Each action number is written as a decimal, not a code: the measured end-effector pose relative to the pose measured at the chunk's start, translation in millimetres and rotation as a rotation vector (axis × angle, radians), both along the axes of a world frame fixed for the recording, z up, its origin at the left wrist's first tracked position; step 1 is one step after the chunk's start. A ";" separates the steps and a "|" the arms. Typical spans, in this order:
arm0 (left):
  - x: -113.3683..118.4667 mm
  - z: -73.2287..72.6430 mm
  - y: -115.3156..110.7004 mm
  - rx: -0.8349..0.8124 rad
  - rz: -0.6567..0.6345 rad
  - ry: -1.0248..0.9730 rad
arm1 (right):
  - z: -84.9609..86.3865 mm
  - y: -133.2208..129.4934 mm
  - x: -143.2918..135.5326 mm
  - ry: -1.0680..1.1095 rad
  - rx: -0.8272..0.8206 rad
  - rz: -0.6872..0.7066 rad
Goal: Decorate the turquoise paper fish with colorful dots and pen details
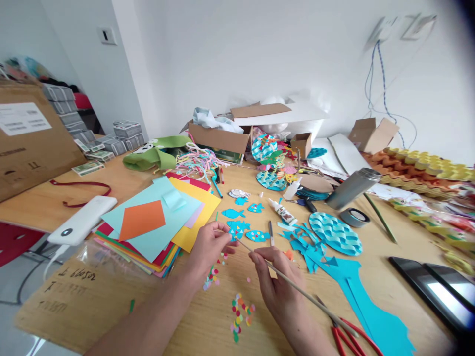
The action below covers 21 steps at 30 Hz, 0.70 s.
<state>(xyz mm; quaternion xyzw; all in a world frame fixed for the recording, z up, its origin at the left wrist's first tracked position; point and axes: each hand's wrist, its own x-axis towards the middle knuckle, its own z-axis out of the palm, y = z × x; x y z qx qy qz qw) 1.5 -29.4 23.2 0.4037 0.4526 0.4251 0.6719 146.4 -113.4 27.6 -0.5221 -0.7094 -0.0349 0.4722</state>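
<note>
- A person's right hand (278,279) pinches a slender, pale, straight stick (313,299) between thumb and fingers near its front end, the rest slanting back across the hand toward the red-handled scissors (347,338).
- The stick's tip points at the left hand (212,247), whose fingers curl narrowly beside it; whether they grip anything cannot be told.
- Just beyond the left fingertips lies a bright-blue paper fish decorated with small coloured triangles (237,227), beside a blue paper fish with round coloured dots (257,236).
- Multicoloured round paper dots (241,314) scatter on the wooden table between the forearms.
- Handwriting on the brown cardboard surface (40,316) at left appears to read "660502"; lines beneath are unclear.
- Print on the white-labelled cardboard carton (33,163) and the white plastic glue bottle (284,212) is too small to read.
</note>
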 end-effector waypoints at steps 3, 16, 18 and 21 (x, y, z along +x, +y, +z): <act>-0.1 0.0 -0.2 0.005 -0.005 0.000 | 0.5 0.0 0.3 0.001 0.008 0.007; -0.7 -1.1 0.4 0.023 -0.040 0.085 | 2.6 0.3 4.9 0.029 0.061 -0.036; -0.8 -2.0 0.2 0.033 -0.045 0.086 | 2.5 0.1 4.3 0.033 0.043 -0.013; -1.0 -2.5 0.4 0.034 -0.057 0.088 | 2.1 0.2 3.4 0.030 0.020 0.013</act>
